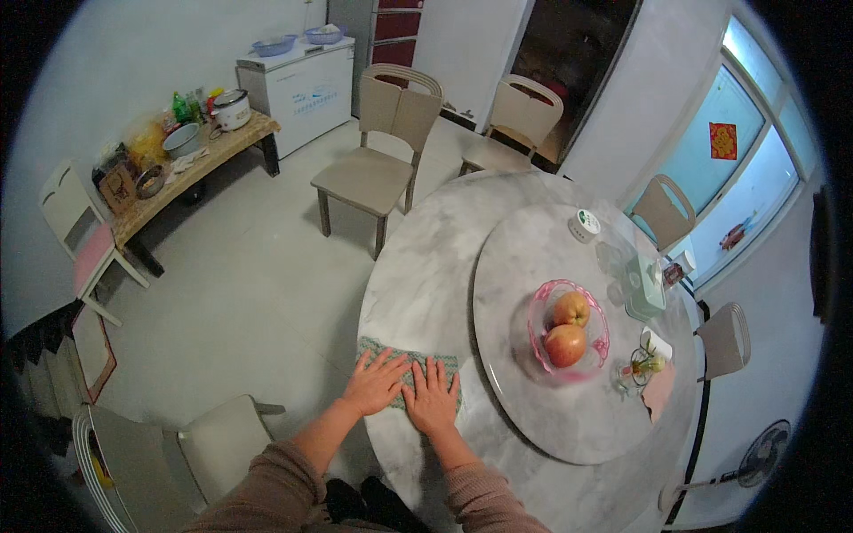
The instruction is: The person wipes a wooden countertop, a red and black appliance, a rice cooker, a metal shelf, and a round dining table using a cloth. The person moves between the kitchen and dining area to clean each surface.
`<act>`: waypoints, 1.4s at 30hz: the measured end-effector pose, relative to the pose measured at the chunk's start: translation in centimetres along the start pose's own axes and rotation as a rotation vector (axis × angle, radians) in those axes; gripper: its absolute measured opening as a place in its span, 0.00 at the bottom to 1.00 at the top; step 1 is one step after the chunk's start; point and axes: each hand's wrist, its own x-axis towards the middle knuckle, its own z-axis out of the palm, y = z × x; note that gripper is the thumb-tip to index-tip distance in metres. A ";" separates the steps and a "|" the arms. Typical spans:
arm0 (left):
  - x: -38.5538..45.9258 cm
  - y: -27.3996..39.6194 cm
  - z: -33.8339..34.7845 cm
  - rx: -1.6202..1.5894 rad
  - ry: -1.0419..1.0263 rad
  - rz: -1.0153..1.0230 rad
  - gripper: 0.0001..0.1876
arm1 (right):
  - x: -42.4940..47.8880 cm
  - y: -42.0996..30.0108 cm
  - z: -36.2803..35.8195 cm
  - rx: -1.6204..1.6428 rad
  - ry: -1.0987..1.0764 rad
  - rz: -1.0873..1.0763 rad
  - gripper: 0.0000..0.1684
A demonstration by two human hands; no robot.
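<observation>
A green patterned cloth (408, 356) lies spread at the near left edge of the round marble-look table (413, 280). Flat on its left part rests my left hand (377, 384), fingers spread. My right hand (432, 397) presses flat on the cloth just beside it, fingers also apart. Neither hand grips the cloth. To the right of the hands, on the round turntable (513, 413), stands a pink-rimmed glass bowl (538, 293) with two apples (565, 346) in it.
The turntable also bears a round white container (584, 226), a pale green box (645, 293), a small glass (628, 378) and a pink sheet (658, 393). Chairs surround the table, one (366, 176) beyond it and one (226, 440) at lower left. A fan (763, 453) stands at lower right.
</observation>
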 end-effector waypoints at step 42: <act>36.7 -16.1 -4.4 0.001 -0.232 0.446 0.23 | 33.6 4.0 1.6 -0.023 0.148 0.630 0.31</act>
